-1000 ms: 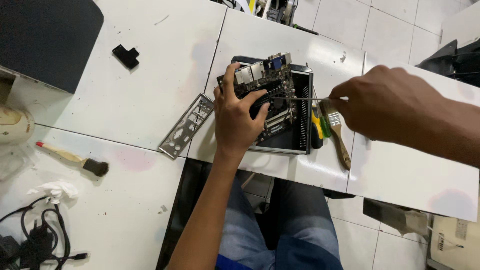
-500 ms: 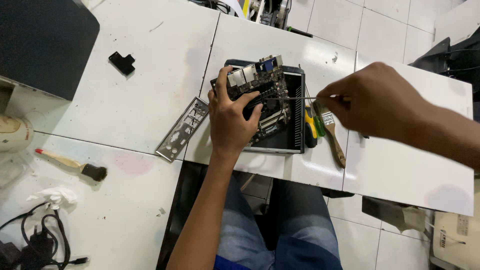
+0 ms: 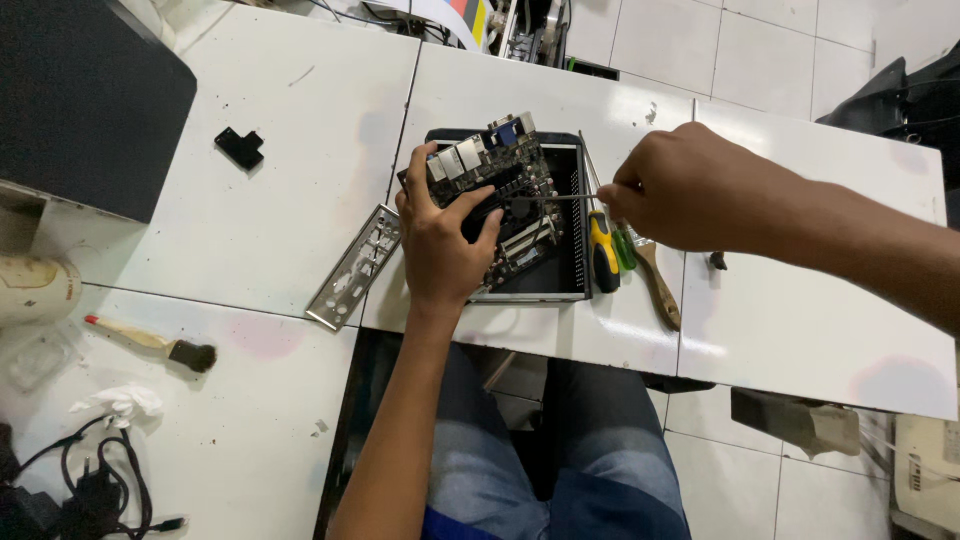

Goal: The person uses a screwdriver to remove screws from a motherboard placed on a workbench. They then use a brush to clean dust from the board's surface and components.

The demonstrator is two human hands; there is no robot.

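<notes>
- Nearest the camera: the person's lap in blue jeans (image 3: 560,450), seen through the gap between two white tables (image 3: 280,130).
- Left forearm rises from the bottom edge, nearly straight, wrist just past the table edge.
- Left hand (image 3: 445,245) lies palm down on the circuit board (image 3: 500,195); fingers spread and curled over its near-left part, thumb out to the right near the dark fan at the board's middle, index finger up along the left edge by the silver ports.
- The board sits tilted, lifted at an angle in the black open case (image 3: 570,225), which rests on the far table, right of the seam.
- Just left of the left hand's knuckles: a silver port plate (image 3: 352,268), flat on the table, apart from the hand.
- Right arm enters from the right edge, forearm level across the table.
- Right hand (image 3: 690,190) is closed, fingers pressed together, pinching a thin metal tool (image 3: 560,196) whose shaft runs leftward with its tip over the board's centre.
- Under the right hand's fingers: a yellow-and-black screwdriver (image 3: 602,250), a green-handled one (image 3: 624,250) and a wooden-handled brush (image 3: 660,285), lying beside the case.
- Far left of both hands: a second brush (image 3: 150,342), crumpled tissue (image 3: 120,402), black cables (image 3: 90,480).
- Beyond the left fingertips, well apart: a small black bracket (image 3: 240,148) and a large dark panel (image 3: 85,100).
</notes>
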